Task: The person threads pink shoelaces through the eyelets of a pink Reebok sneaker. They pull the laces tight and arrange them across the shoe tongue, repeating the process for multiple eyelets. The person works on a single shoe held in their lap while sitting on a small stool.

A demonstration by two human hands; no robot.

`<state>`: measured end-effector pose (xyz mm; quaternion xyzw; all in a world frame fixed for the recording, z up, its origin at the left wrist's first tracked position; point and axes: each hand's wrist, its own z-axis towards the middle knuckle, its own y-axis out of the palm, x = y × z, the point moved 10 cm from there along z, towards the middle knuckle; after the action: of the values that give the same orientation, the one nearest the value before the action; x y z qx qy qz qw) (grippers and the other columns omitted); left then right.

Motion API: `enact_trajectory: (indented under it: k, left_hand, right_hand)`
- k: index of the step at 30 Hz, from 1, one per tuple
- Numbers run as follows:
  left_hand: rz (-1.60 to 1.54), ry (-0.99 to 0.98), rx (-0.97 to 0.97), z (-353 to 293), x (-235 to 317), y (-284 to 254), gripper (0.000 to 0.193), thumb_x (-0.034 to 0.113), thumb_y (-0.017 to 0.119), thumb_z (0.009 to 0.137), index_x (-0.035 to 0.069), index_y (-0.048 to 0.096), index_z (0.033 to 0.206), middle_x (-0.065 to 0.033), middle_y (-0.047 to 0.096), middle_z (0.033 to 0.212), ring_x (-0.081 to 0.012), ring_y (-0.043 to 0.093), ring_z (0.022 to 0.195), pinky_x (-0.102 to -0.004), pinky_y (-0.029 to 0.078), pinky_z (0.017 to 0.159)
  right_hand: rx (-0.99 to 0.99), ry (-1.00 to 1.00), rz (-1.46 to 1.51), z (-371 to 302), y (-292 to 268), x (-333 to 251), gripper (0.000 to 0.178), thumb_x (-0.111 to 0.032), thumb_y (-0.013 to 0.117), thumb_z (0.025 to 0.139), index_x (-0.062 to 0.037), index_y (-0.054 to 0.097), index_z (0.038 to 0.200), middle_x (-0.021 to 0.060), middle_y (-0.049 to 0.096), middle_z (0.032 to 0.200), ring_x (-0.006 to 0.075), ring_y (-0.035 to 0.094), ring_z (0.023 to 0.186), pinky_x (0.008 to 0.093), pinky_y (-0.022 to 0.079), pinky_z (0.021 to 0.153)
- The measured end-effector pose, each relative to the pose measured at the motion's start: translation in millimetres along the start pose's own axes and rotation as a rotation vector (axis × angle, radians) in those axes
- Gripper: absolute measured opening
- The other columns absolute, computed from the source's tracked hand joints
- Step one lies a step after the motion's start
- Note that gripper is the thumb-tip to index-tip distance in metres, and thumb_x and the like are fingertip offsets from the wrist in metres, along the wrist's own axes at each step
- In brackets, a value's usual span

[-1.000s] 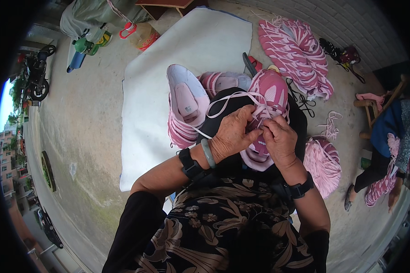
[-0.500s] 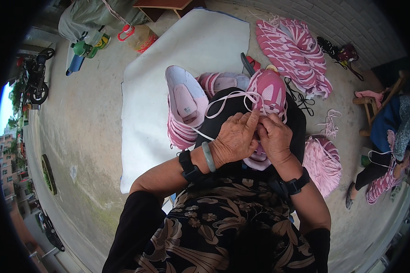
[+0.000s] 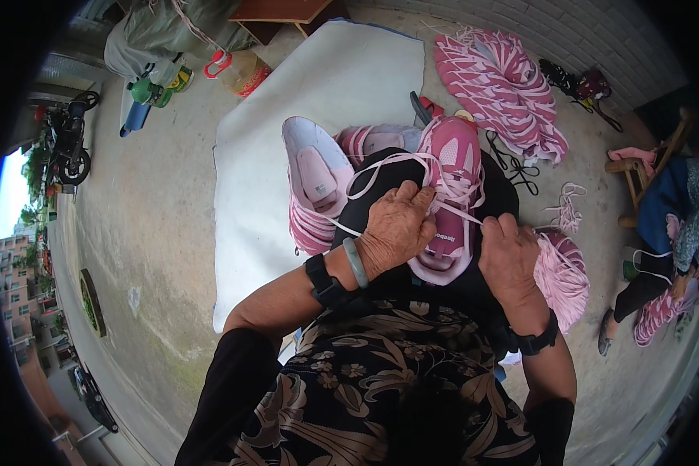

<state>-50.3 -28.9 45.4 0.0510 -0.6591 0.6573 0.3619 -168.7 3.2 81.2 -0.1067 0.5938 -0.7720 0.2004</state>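
Evidently for tension, the right hand (image 3: 510, 258) pinched a pink lace (image 3: 460, 213) taut in closed fingers. Between these and the left hand (image 3: 396, 229) lay the shoe (image 3: 448, 233), braced on the lap (image 3: 499, 186); whether left fingers gripped, I could not tell.

Daylight falls on a stained concrete floor (image 3: 155, 256). A grey brick wall (image 3: 598, 46) closes the upper right, a wooden chair (image 3: 627, 166) below; a brown table (image 3: 283, 11) stands at the top.
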Motion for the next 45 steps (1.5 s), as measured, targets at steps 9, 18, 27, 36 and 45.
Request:
enact_trajectory:
  k: [9, 18, 27, 36, 45]
  left_hand:
    - [-0.416, 0.485, -0.188, 14, 101, 19, 0.019, 0.021, 0.062, 0.078, 0.003, 0.061, 0.086, -0.0095, 0.059, 0.087, -0.0268, 0.055, 0.081, -0.0375, 0.041, 0.074]
    - [-0.806, 0.192, -0.487, 10, 82, 44, 0.012, 0.012, 0.060, 0.085, 0.001, 0.060, 0.086, -0.0074, 0.056, 0.066, -0.0108, 0.050, 0.060, -0.0242, 0.042, 0.056]
    - [-0.268, 0.158, -0.001, 8, 31, -12, 0.011, 0.008, 0.068, 0.074, 0.002, 0.061, 0.081, -0.0089, 0.059, 0.073, -0.0238, 0.059, 0.068, -0.0305, 0.045, 0.062]
    - [0.294, 0.328, 0.129, 4, 27, -5, 0.017, 0.011, 0.062, 0.066, 0.001, 0.061, 0.080, -0.0128, 0.051, 0.110, -0.0354, 0.045, 0.106, -0.0495, 0.034, 0.089]
    - [0.259, 0.194, -0.015, 13, 8, 6, 0.016, 0.008, 0.060, 0.068, -0.002, 0.061, 0.081, -0.0157, 0.043, 0.120, -0.0380, 0.038, 0.114, -0.0499, 0.033, 0.089]
  right_hand:
    - [0.107, -0.041, 0.166, -53, -61, 11, 0.017, -0.001, 0.059, 0.070, -0.0036, 0.055, 0.086, 0.0094, 0.049, 0.076, 0.0261, 0.049, 0.058, 0.0381, 0.036, 0.053]
    - [0.188, -0.038, 0.323, -43, -57, 10, 0.017, -0.003, 0.062, 0.068, -0.0045, 0.055, 0.084, 0.0059, 0.047, 0.072, 0.0227, 0.050, 0.056, 0.0357, 0.036, 0.053]
    - [-0.039, 0.269, 0.675, -27, 26, 15, 0.036, -0.023, 0.067, 0.074, -0.0033, 0.047, 0.097, 0.0129, 0.055, 0.082, 0.0318, 0.057, 0.066, 0.0386, 0.045, 0.058]
    - [-0.105, 0.213, 0.701, -11, 56, 10, 0.041, -0.020, 0.066, 0.074, -0.0028, 0.042, 0.102, 0.0169, 0.054, 0.087, 0.0342, 0.059, 0.070, 0.0392, 0.048, 0.059]
    - [-0.116, 0.198, 0.823, -11, 64, 12, 0.038, -0.015, 0.065, 0.074, -0.0034, 0.042, 0.103, 0.0163, 0.053, 0.084, 0.0332, 0.058, 0.069, 0.0385, 0.048, 0.060]
